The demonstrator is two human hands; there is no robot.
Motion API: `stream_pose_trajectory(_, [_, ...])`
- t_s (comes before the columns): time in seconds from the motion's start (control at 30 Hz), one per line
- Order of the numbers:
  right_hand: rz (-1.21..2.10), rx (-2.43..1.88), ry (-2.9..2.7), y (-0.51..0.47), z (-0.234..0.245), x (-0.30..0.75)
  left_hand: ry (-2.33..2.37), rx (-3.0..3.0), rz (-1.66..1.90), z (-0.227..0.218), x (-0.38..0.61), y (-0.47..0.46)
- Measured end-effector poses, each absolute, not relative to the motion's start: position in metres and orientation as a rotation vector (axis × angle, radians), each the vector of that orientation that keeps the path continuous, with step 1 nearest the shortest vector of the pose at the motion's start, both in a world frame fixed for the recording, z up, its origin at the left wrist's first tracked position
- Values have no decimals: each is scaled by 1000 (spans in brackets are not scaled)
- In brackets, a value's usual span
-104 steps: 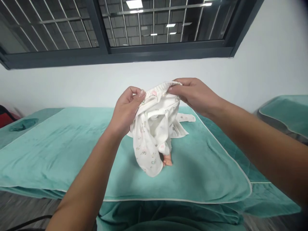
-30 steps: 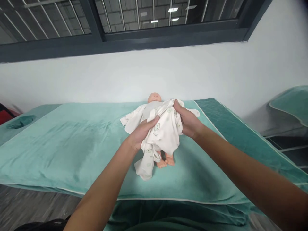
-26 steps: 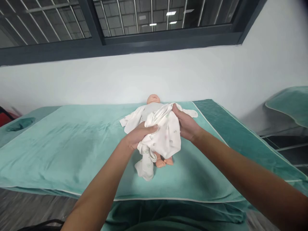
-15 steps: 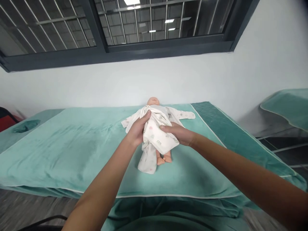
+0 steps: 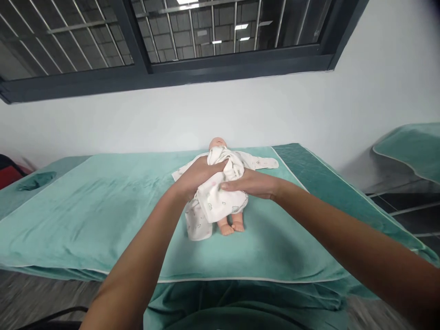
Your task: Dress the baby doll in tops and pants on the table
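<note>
A baby doll (image 5: pixel 217 142) lies on its back with its head toward the wall. Its bare feet (image 5: pixel 231 225) point toward me. White printed baby clothes (image 5: pixel 223 201) are bunched over its body, and one sleeve (image 5: pixel 263 162) stretches out flat to the right. My left hand (image 5: pixel 199 176) grips the bunched cloth from the left side, thumb on top. From the right, my right hand (image 5: pixel 252 183) holds the same cloth with its thumb across the front. A loose piece of the cloth (image 5: pixel 198 224) hangs to the left of the doll's legs. The doll's trunk is hidden.
The bed has a pale green cover (image 5: pixel 113 201) with a darker green border. Behind it rises a white wall (image 5: pixel 172 119) below a dark-framed, barred window (image 5: pixel 213 68). Another green-covered surface (image 5: pixel 412 151) stands at the right, and a red and black item (image 5: pixel 8 174) at the far left.
My left hand has moved inward over the cloth and the bunch is gathered tighter between both hands. The hanging piece of cloth has shifted left and slightly up.
</note>
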State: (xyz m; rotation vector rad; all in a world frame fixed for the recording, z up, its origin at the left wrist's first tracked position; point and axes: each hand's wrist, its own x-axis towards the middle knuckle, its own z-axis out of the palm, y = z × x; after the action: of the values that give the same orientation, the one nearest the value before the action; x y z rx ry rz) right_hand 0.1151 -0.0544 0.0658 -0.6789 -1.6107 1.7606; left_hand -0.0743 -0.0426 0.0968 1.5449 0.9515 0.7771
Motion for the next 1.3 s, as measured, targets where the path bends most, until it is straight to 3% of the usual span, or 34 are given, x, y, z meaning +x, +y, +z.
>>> stream_pose_trajectory(0.4, [1715, -600, -1053, -50, 34, 106, 490, 970, 877, 44, -64, -39])
stream_pose_trajectory(0.73, [1747, -866, -903, -104, -21, 118, 835, 900, 631, 1, -71, -58])
stream_pose_trajectory(1.1, [1561, -1194, -986, -162, -64, 110, 1282, 1896, 435, -23, -55, -88])
stream_pose_trajectory(1.3, [1391, -1205, -1164, -160, -67, 111, 1273, 1994, 352, -20, -55, -94])
